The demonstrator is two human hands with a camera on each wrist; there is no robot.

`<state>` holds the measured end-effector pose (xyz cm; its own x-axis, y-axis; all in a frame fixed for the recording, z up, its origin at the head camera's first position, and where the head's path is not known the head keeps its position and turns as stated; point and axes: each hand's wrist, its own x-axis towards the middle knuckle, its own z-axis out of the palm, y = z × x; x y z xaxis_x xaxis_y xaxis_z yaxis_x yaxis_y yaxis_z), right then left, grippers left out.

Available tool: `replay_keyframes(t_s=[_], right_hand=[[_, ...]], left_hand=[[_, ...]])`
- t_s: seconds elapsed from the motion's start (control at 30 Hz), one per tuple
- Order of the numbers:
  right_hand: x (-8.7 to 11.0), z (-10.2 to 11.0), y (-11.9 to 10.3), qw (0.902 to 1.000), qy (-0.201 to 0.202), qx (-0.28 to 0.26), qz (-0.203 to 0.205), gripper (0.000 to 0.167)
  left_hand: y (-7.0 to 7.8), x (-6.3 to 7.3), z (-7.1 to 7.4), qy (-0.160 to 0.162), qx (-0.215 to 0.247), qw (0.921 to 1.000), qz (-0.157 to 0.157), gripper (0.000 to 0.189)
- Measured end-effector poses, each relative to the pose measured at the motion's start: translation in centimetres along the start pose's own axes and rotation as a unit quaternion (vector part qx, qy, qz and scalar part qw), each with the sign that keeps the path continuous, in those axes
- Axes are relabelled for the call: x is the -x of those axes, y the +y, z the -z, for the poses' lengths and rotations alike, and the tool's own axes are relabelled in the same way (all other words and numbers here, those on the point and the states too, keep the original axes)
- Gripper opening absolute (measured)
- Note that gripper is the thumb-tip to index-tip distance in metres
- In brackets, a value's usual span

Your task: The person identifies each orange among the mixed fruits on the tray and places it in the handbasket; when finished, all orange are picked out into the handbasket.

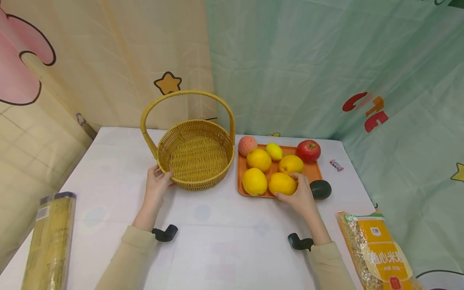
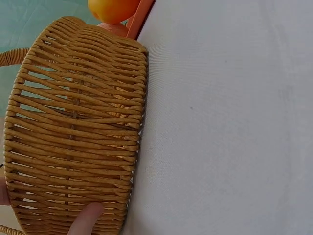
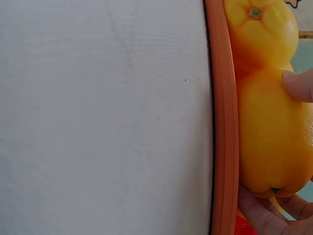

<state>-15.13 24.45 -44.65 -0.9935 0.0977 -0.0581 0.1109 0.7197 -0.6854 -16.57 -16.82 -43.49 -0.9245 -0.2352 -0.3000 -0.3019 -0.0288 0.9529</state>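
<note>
A round wicker basket with a tall arched handle stands on the table. My left hand holds its near left side; in the left wrist view the thumb lies against the woven outer wall. To the right, my right hand grips an orange at the near edge of an orange-brown tray. Up close, thumb and fingers are on opposite sides of that orange, which sits beside another orange.
More oranges, a lemon, a peach-like fruit and a red pomegranate-like fruit are on the tray. A dark green fruit touches its right side. Beyond lies a small wrapped candy. Packaged noodles and a food bag flank the table.
</note>
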Motion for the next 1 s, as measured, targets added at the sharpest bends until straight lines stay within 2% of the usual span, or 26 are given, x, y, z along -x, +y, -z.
replay_keyframes(t_s=[0.23, 0.67, 0.87, 1.0], right_hand=[[-0.2, 0.2, -0.3, 1.0, -0.001, 0.0, -0.008, 0.083], [-0.6, -0.3, -0.2, 0.9981, -0.042, -0.025, -0.038, 0.089], [-0.3, -0.4, -0.5, 0.9981, -0.031, -0.032, -0.041, 0.088], [0.1, 0.1, -1.4, 0.9982, -0.019, -0.035, -0.044, 0.089]], left_hand=[[0.2, 0.7, 0.2, -0.018, -0.014, 0.9997, -0.01, 0.069], [-0.3, 1.7, 0.7, -0.029, -0.031, 0.999, -0.013, 0.067], [-0.3, 1.8, 0.7, -0.031, -0.033, 0.9988, -0.018, 0.068], [-0.3, 1.8, 0.7, -0.033, -0.033, 0.9987, -0.021, 0.069]])
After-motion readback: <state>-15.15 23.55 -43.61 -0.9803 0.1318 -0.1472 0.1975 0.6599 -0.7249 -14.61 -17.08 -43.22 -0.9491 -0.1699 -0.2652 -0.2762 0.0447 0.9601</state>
